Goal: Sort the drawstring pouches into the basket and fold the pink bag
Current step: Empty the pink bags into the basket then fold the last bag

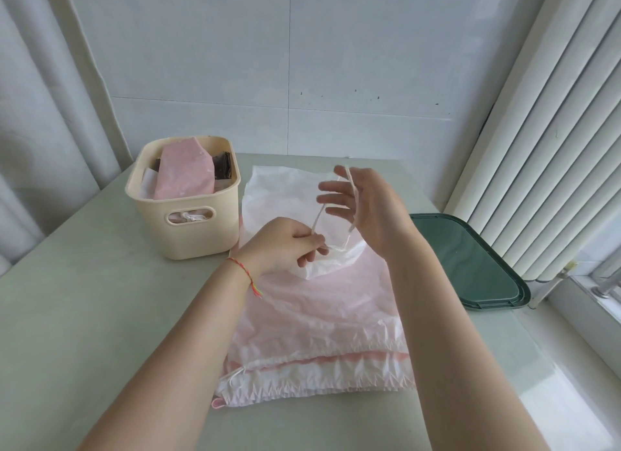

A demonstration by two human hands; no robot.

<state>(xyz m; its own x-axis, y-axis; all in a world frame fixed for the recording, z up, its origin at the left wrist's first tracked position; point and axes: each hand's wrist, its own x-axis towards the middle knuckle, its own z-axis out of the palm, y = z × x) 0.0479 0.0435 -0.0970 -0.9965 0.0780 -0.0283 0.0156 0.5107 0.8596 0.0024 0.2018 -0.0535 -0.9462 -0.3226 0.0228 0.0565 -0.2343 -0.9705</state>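
Head view: left hand [285, 245] curled, pinching a white drawstring [317, 217] above the pink bag [322, 312]. Right hand [366, 205] raised, fingers spread and relaxed, the same cord looped over them. Pink bag flat on the table [84, 299], gathered edge nearest. Cream basket [188, 228] just left of it, holding a pink pouch [186, 171]. Green tray [470, 262] at right.
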